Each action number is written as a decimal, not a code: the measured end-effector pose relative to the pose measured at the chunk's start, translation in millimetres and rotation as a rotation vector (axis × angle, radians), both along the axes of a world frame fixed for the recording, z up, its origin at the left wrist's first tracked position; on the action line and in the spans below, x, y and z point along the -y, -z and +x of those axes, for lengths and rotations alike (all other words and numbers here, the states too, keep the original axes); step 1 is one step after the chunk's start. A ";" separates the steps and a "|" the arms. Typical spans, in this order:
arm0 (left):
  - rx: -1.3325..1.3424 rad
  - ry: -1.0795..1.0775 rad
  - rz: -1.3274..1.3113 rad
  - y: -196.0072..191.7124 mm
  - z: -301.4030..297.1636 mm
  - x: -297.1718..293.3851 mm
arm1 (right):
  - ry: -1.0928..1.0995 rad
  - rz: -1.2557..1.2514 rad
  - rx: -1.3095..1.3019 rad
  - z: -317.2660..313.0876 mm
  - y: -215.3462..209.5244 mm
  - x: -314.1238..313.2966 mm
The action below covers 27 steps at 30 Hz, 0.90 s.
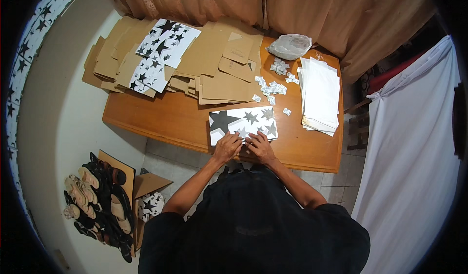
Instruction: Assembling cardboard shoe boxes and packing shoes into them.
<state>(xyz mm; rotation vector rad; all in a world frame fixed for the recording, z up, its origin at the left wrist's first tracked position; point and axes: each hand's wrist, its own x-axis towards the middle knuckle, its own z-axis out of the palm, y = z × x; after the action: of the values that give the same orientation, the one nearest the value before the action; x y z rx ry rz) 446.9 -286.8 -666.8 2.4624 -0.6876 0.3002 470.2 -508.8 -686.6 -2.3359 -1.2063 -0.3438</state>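
Left hand [227,147] and right hand [260,146] flat (fingers spread) on star-printed sheet's [243,122] near edge, table [312,147] rim close.

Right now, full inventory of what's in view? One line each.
star-printed sheet: one, white with black and grey stars, table's near edge, under both hands
flat cardboard blanks: many, brown, far-left of table
star-printed blanks: a few, on the brown stack
white sheets: one stack, table's right side
small paper pieces: many, white, scattered mid-table
plastic bag: one, clear, far edge
table: one, wooden
shoes: several pairs, floor at left
curtain: brown, behind
left hand: pressing the sheet
right hand: pressing the sheet
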 end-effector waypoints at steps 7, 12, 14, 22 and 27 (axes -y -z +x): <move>0.022 -0.013 -0.027 6.9 1.4 1.6 | 0.036 -0.016 0.009 -2.1 -0.7 -2.4; -0.018 -0.011 -0.022 6.6 2.7 0.6 | 0.024 -0.023 0.015 2.1 0.0 -0.1; -0.003 0.005 -0.011 3.9 2.3 -0.4 | 0.010 -0.024 0.019 2.0 -1.0 0.6; 0.032 0.021 -0.035 10.4 3.5 -4.4 | 0.004 -0.018 0.005 1.4 -5.4 -1.3; -0.031 0.026 -0.118 11.1 4.5 -10.0 | -0.009 -0.038 -0.026 2.4 -7.8 -1.9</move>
<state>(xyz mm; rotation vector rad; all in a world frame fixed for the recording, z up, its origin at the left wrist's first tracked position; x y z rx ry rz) 451.4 -276.8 -678.0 2.3395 -0.6696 0.2843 472.6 -506.9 -678.8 -2.3590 -1.2206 -0.2899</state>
